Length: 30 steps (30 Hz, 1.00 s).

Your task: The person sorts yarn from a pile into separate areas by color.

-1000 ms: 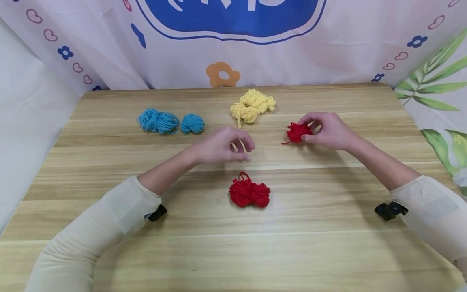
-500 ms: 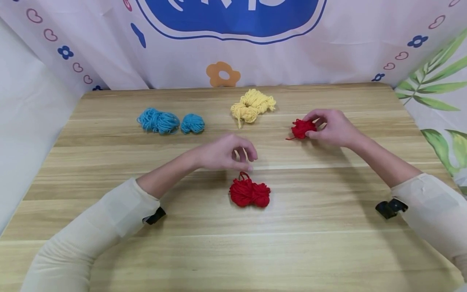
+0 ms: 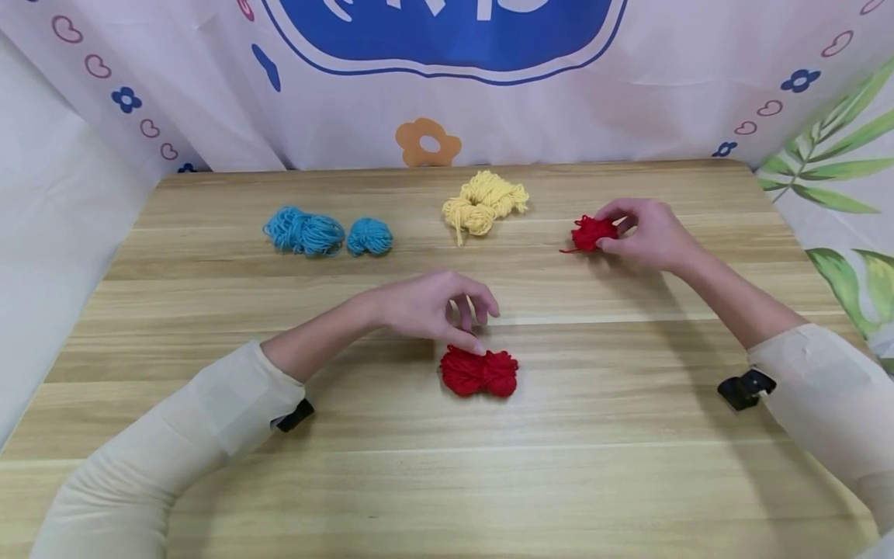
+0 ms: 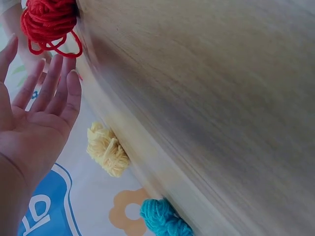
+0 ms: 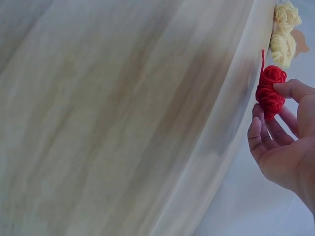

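A small red yarn bundle (image 3: 592,234) is pinched between the thumb and fingers of my right hand (image 3: 646,233), at the back right of the table; its loose tail points left. The right wrist view shows the same red bundle (image 5: 271,91) in the fingertips. My left hand (image 3: 436,307) hovers over the middle of the table, fingers loosely bent and holding nothing. Just below its thumb lies a larger red yarn bundle (image 3: 478,374), whose top loop the hand covers in the head view. In the left wrist view this red bundle (image 4: 49,24) sits beyond the fingertips.
Two blue yarn bundles, a larger one (image 3: 303,231) and a smaller one (image 3: 369,236), lie at the back left of the wooden table (image 3: 447,481). Yellow yarn (image 3: 485,203) lies at the back centre. A printed cloth (image 3: 335,124) hangs behind the table's far edge.
My right hand has moved the small red bundle to the right and slightly back. My left hand has come nearer, down to the larger red bundle.
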Tool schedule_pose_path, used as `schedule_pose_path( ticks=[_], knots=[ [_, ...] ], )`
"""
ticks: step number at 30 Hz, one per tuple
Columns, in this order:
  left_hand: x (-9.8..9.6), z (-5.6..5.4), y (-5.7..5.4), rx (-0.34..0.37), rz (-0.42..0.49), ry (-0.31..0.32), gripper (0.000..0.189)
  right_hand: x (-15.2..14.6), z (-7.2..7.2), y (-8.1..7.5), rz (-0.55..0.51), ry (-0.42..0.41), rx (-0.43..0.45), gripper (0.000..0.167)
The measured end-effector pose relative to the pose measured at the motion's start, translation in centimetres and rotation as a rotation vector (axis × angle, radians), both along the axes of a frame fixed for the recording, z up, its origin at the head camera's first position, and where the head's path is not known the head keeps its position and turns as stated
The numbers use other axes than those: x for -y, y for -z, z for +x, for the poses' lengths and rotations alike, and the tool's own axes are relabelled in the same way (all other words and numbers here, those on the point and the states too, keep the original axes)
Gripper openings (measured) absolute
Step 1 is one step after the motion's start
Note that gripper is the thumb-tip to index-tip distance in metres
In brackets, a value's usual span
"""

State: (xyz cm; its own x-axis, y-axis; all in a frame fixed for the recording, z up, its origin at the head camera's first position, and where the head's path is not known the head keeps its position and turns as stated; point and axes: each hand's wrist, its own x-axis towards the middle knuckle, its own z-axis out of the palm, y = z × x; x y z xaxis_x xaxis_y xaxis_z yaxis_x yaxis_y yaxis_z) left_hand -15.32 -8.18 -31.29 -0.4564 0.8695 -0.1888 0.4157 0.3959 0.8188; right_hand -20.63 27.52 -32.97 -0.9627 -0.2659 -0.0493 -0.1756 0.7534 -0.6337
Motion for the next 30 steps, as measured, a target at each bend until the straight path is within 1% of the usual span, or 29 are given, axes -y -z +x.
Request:
schedule_pose_path(
  ticks=[4,9,19,25,30],
  knots=[
    [0.1,0.1,0.0,0.006,-0.029,0.025,0.046,-0.6,-0.3,0.3,0.004,0.017,-0.008,0.032],
    [0.0,0.1,0.1,0.015,-0.043,0.057,0.047,-1.0,-0.4,0.4,0.016,0.032,-0.002,0.032],
    [0.0,0.2,0.2,0.062,-0.064,0.093,0.051,-1.5,-0.8,0.1,0.025,0.038,0.009,0.034],
    [-0.1,0.4,0.2,0.051,-0.099,0.121,0.055,-1.5,-0.9,0.1,0.027,0.049,0.005,0.035],
    [-0.1,0.4,0.4,0.041,-0.110,0.135,0.053,-1.5,-0.9,0.1,0.030,0.055,0.003,0.034]
  ],
)
